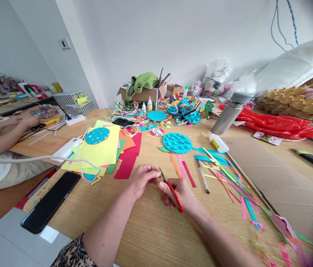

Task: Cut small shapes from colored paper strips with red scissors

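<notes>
My right hand [179, 193] is wrapped round red-handled scissors [174, 193], whose blades point up and left toward my other hand. The fingertips of my left hand [145, 180] pinch a tiny yellow-green paper piece [161, 172] at the blade tips. Just beyond my hands lie an orange strip [175, 165], a pink strip [182, 167] and a red strip [189, 173]. Farther back is a blue paper disc [176, 143] with raised folds. Red paper [127, 163] lies beyond my left hand, beside a stack of coloured sheets [97, 148].
A black phone [51, 202] rests at the left table edge near a white cable. To the right are a pen [203, 177], many paper strips, a glue bottle [219, 143], a steel flask [230, 114] and cardboard [281, 178]. Another person's arms [12, 131] are at far left.
</notes>
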{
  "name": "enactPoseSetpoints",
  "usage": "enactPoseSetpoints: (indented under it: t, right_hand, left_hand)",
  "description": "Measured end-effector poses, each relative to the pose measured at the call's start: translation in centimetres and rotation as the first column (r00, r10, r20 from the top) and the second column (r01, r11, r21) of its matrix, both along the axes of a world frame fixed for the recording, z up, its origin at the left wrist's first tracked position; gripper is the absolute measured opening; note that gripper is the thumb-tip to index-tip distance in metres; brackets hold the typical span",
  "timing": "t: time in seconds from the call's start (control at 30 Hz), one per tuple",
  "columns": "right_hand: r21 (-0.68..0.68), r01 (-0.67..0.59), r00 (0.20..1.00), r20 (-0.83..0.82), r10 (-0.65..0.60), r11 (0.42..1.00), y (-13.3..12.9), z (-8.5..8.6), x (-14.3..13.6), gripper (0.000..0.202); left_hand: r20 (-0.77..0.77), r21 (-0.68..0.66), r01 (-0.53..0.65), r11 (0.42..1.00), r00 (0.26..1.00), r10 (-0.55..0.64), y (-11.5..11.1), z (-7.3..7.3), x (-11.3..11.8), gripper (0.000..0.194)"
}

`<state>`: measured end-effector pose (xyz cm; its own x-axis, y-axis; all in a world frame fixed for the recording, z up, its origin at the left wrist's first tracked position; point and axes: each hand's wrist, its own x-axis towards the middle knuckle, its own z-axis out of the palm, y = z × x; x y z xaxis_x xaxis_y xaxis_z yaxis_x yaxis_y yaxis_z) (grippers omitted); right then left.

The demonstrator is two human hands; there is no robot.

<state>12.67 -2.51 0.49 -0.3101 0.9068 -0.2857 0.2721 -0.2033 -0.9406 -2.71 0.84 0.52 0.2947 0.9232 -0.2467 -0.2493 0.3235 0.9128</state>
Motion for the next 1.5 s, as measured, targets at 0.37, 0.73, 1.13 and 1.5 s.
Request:
enactPoseSetpoints:
  t: [0.37,0.73,1.13,1.5]
  right_hand:
    - [0.014,-0.018,1.0,-0.014,0.018,1.0,0.01,-0.34,0.1,0.054]
    - [0.003,-0.013,1.0,-0.018,0.013,1.0,0.06,-0.24,-0.01,0.054]
    - [0.007,-0.007,1.0,-0.018,0.007,1.0,0.05,-0.07,0.02,0.054]
    - [0.012,0.001,1.0,-0.024,-0.001,1.0,0.1,-0.4,0.09,0.053]
  left_hand:
    - [-0.022,0.009,0.01,1.0,1.0,-0.01,0.06,-0.11,-0.12,0.014]
    - [-0.003,0.007,0.005,1.0,1.0,-0.005,0.03,-0.04,-0.1,0.013]
    - [0.004,0.001,0.018,1.0,1.0,-0.018,-0.03,-0.13,-0.1,0.013]
    - [-0.007,0.002,-0.005,1.0,1.0,0.005,0.06,-0.06,0.02,0.013]
